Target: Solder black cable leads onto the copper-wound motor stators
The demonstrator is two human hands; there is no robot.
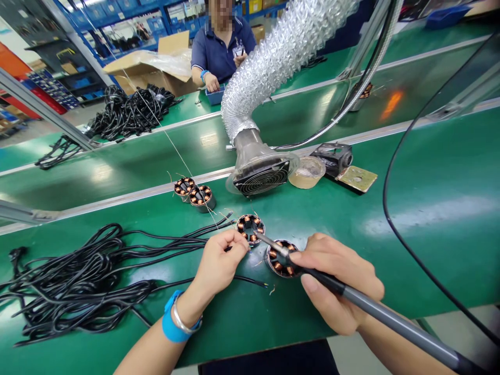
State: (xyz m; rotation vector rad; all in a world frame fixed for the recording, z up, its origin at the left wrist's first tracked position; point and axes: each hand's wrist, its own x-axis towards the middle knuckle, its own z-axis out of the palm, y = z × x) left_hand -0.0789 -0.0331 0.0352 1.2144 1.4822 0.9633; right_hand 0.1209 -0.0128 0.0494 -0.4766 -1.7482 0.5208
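Note:
My right hand (339, 278) is wrapped round a soldering iron (375, 310), its metal tip pointing left over the near rim of a copper-wound motor stator (250, 229). Close to that same rim, my left hand (222, 260) is closed in a pinch; a bit of black cable shows between its fingers, and the wire end is too small to make out. A second stator (279, 265) sits partly under the iron. Two more stators, a left one (184, 188) and a right one (202, 199), stand side by side farther back, thin wires sticking up.
Black cables (89, 281) lie coiled at the left of the green bench (429, 219). A fume extractor (258, 172) on a silver hose hangs ahead, beside a tape roll (307, 173) and an iron stand (336, 159). Across the bench, a person (222, 47) handles a blue bin.

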